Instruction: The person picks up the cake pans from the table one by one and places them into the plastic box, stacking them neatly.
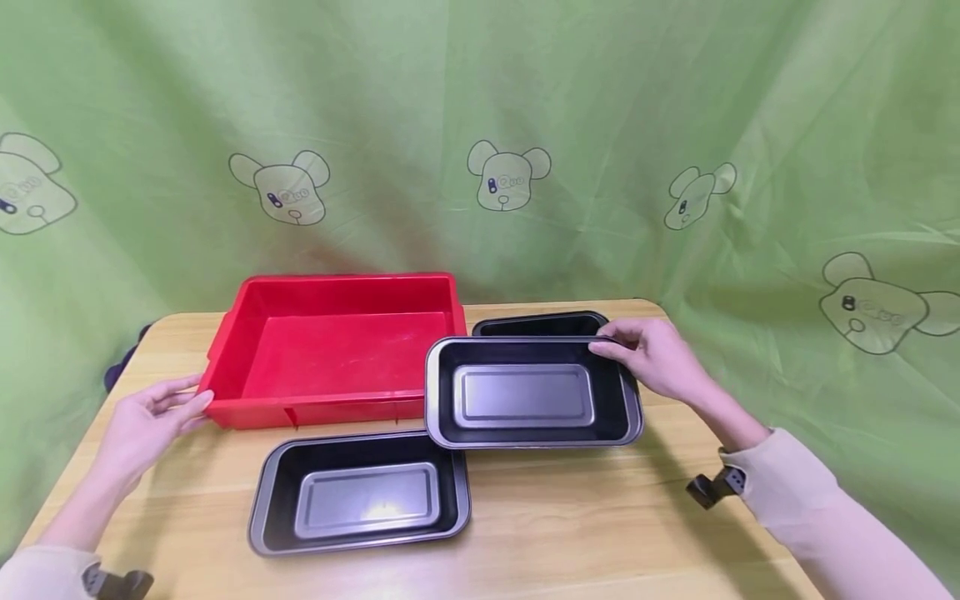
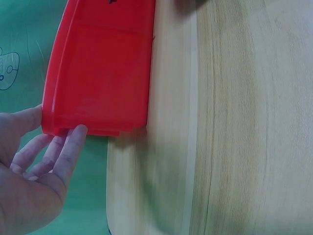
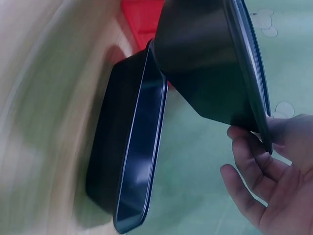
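Note:
In the head view, a dark metal loaf pan [image 1: 525, 396] hangs above the table, partly covering the red tray's near right corner. My right hand [image 1: 652, 358] pinches this pan by its far right rim; in the right wrist view the thumb and fingers lie on either side of the rim. At the left, my left hand [image 1: 153, 421] grips the near left corner of the red plastic tray [image 1: 300, 408], thumb on one side of its rim and fingers on the other. Nothing lies inside the tray. A second loaf pan [image 1: 360, 542] sits nearer me.
A third loaf pan [image 1: 540, 325] stands at the back, mostly hidden behind the raised one; the right wrist view shows a loaf pan [image 3: 110, 137] below it. All rest on a light wooden table [image 1: 570, 533]. A green curtain [image 1: 600, 100] with bear-head drawings hangs behind.

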Demonstrator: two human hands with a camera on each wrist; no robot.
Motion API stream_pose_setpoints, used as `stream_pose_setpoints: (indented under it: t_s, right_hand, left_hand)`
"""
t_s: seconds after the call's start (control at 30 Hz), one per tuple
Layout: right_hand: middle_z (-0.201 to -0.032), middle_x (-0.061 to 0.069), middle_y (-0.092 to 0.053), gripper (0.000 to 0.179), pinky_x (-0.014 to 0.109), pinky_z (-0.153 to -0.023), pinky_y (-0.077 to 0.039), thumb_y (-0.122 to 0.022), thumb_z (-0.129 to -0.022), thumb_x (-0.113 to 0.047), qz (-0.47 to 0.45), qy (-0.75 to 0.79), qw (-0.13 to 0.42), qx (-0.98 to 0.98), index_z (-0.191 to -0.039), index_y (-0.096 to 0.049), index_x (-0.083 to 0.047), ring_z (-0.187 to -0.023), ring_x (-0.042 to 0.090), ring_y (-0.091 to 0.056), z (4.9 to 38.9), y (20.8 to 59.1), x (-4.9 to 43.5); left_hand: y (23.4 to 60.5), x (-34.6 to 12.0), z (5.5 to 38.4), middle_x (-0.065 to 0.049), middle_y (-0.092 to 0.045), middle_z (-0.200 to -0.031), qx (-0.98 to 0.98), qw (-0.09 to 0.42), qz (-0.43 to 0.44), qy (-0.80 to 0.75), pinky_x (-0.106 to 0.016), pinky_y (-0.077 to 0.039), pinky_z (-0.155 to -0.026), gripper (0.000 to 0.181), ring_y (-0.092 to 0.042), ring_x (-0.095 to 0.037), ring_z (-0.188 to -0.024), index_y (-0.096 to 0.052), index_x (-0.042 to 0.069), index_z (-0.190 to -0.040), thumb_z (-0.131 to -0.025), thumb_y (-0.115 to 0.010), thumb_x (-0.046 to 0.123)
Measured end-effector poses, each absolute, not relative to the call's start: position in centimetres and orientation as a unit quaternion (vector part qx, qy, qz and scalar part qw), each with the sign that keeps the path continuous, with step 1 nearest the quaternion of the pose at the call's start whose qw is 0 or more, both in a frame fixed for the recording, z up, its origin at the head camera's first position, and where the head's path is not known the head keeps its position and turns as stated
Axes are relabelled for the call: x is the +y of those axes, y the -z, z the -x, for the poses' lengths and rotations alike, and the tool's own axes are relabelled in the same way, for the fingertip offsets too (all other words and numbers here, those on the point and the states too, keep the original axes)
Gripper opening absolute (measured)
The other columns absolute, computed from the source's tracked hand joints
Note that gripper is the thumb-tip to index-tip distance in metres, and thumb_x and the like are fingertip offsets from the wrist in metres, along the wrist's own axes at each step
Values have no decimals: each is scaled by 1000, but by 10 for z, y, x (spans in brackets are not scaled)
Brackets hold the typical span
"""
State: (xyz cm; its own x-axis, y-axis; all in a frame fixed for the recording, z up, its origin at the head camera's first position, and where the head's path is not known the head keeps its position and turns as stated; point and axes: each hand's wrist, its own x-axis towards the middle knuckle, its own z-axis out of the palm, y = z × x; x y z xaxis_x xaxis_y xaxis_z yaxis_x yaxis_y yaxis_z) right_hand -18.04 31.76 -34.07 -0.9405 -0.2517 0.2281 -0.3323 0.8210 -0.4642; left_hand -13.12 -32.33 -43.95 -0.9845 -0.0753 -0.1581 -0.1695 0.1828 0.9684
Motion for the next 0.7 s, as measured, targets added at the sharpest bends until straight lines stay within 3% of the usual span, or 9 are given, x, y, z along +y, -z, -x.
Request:
stream_pose_setpoints:
  t_s: [0.17,0.4,0.7]
  right_hand:
    - [-81,2,-76,12,22,-66,-45,-77,-98,-25,-151,-271,78,-948,-99,-82,-14,-69,6,-57,189,340,302]
    - [-87,7,-78,16,28,-71,-46,-77,-97,-25,-137,-269,81,-950,-102,-81,-9,-73,14,-60,201,338,278]
    - [-79,6,-75,18,30,-69,-45,-77,-97,-28,-136,-286,67,-946,-104,-82,-11,-70,17,-58,219,337,248]
  left_hand:
    - [442,-324,130,21,-75,-88,759,31,75,-646,-15,-63,-72,30,-78,-1,-77,-70,43,-106,-98,-76,15]
    - [442,-324,131,21,-75,-88,754,28,74,-653,-15,-63,-71,33,-77,0,-77,-70,44,-103,-99,-74,11]
    - [442,-324,130,21,-75,-89,752,29,71,-654,-16,-63,-71,33,-77,0,-77,-71,44,-103,-99,-74,11]
